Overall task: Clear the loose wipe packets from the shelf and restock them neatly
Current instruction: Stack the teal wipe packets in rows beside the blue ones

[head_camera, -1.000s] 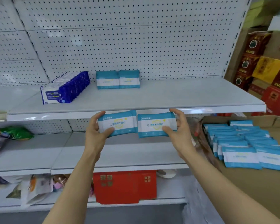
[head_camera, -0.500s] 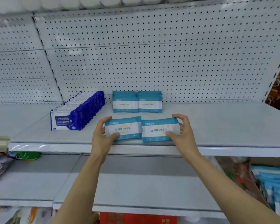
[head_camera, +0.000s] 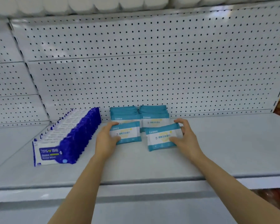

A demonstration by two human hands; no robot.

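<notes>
My left hand (head_camera: 105,138) grips a teal-and-white wipe packet (head_camera: 128,133) by its left end, standing on the white shelf (head_camera: 225,143). A second teal packet (head_camera: 162,137) is gripped at its right end by my right hand (head_camera: 185,137), a little nearer and tilted. Both stand just in front of two short rows of the same teal packets (head_camera: 153,114) set upright against the pegboard. The left packet touches or nearly touches the row behind it; a gap separates the right one from its row.
A long row of dark blue 75% alcohol wipe packs (head_camera: 68,139) runs front to back at the left of my left hand. White pegboard (head_camera: 152,70) backs the shelf. White rolls (head_camera: 87,4) sit on the shelf above. Another shelf edge (head_camera: 136,196) lies below.
Both hands have carried their packets from the shelf's front edge back toward the teal rows at the pegboard. The view has risen and come closer to the shelf.
</notes>
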